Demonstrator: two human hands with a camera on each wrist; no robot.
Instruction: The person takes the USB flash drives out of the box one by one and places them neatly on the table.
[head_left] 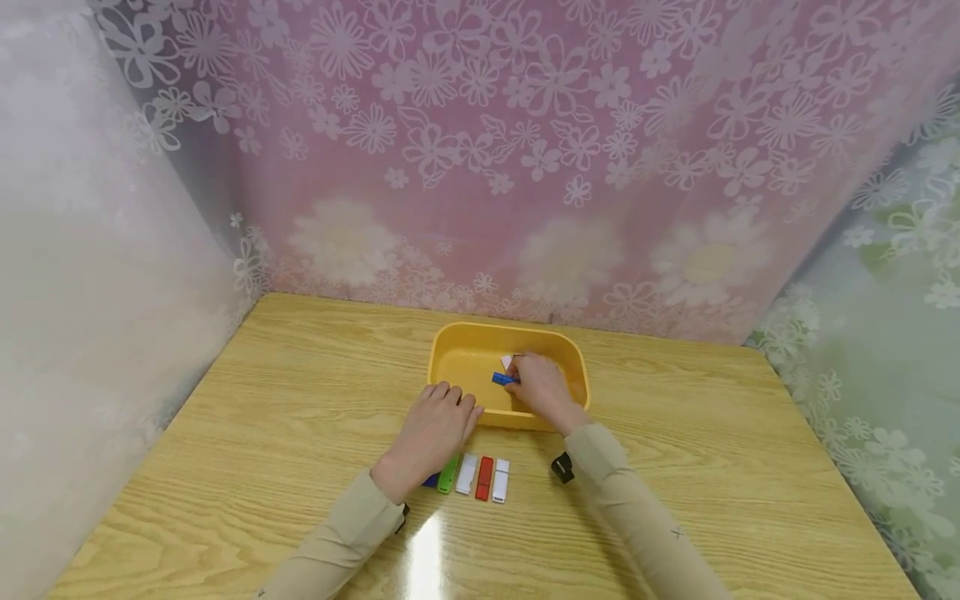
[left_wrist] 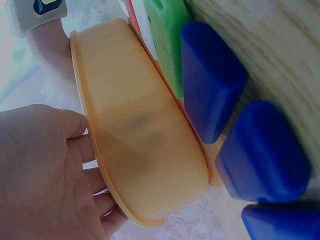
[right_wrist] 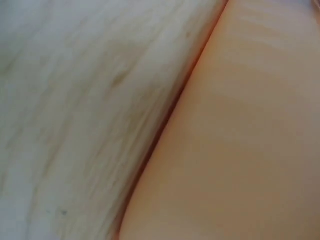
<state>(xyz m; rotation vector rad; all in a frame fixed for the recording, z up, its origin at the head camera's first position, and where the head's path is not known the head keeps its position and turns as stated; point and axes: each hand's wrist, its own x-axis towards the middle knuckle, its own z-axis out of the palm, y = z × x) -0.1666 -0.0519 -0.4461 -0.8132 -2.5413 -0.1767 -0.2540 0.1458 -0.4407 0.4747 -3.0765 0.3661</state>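
Inside a yellow plastic bin (head_left: 457, 358), my right hand (head_left: 542, 385) pinches a blue USB flash drive (head_left: 501, 378) between thumb and fingers. Just behind those fingertips shows part of a white piece (head_left: 506, 362). My left hand (head_left: 431, 433) holds the bin's near-left rim, with its fingers reaching over the edge in the left wrist view. In front of the bin lies a row of flash drives: a green one (head_left: 448, 474), a white one (head_left: 467, 474), a red one (head_left: 484, 478) and another white one (head_left: 501, 481). Several blue ones (left_wrist: 212, 80) show in the left wrist view, mostly hidden from the head view.
The bin stands on a wood-grain table (head_left: 300, 400) near its back edge. Behind it hangs a pink flowered curtain (head_left: 465, 167), with more sheeting on both sides. The right wrist view shows only the bin's outer wall (right_wrist: 240, 140) and table surface.
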